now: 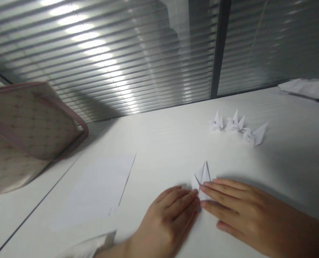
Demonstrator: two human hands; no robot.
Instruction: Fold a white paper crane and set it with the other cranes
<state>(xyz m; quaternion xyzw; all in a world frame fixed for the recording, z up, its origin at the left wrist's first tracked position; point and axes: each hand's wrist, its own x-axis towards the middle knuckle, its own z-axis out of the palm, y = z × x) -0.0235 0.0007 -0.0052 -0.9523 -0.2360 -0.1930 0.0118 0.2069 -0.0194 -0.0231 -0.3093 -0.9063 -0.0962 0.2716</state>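
Observation:
A small folded piece of white paper (205, 174) lies on the white table, its two narrow points directed away from me. My left hand (170, 211) is closed at its lower left edge, with the fingers bent together and the fingertips on the paper. From the right, my right hand (237, 204) lies flat with fingers stretched out, their tips pressing on the paper's right side. Both hands cover the paper's lower part. Beyond it stand three folded paper cranes: one on the left (217, 122), one in the middle (236, 122) and one on the right (254, 135).
White sheets of paper (97, 186) lie to the left on the table (159, 154). A light patterned bag with pink trim (27, 132) stands at the far left. Crumpled white paper (307, 87) is at the back right. Glass with blinds (148, 53) borders the table's far edge.

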